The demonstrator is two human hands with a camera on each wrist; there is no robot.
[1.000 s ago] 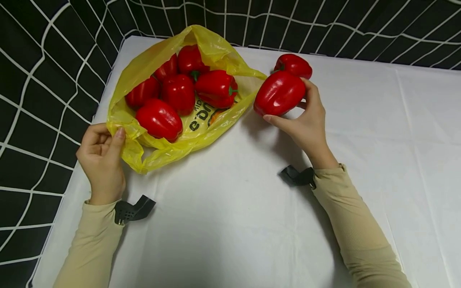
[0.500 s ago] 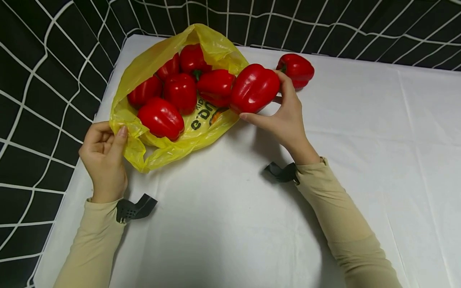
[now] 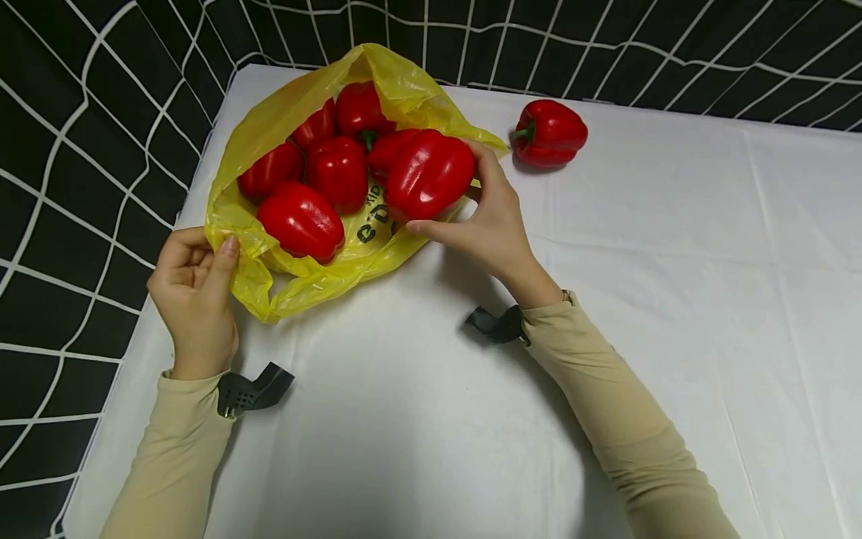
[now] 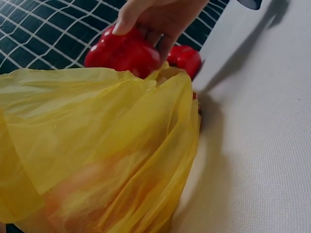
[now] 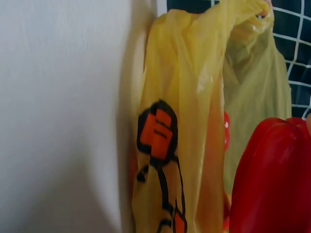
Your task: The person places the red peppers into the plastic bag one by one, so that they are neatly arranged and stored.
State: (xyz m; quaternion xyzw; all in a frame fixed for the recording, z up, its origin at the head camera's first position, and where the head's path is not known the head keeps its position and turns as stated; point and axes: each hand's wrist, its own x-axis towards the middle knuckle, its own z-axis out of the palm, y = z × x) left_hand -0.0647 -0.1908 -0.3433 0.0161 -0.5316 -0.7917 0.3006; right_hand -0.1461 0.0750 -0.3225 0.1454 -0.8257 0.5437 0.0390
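My right hand (image 3: 490,224) grips a red bell pepper (image 3: 431,174) from its right side, thumb below and fingers behind. The pepper hangs over the right part of the yellow plastic bag's (image 3: 323,288) open mouth, covering part of another pepper (image 3: 385,152) inside. In the right wrist view the held bell pepper (image 5: 274,179) fills the lower right corner beside the bag wall (image 5: 194,97). At the bag's left rim, my left hand (image 3: 198,303) pinches the plastic between thumb and fingers. Several red peppers (image 3: 303,223) lie in the bag.
One more red bell pepper (image 3: 551,133) lies on the white cloth (image 3: 673,247) to the right of the bag, its green stem facing left. Black netting with white cords (image 3: 539,45) stands along the back and left edges of the table.
My right hand has carried the bell pepper leftward from beside the bag to over its opening. My left hand keeps its hold on the bag's rim, almost unmoved.
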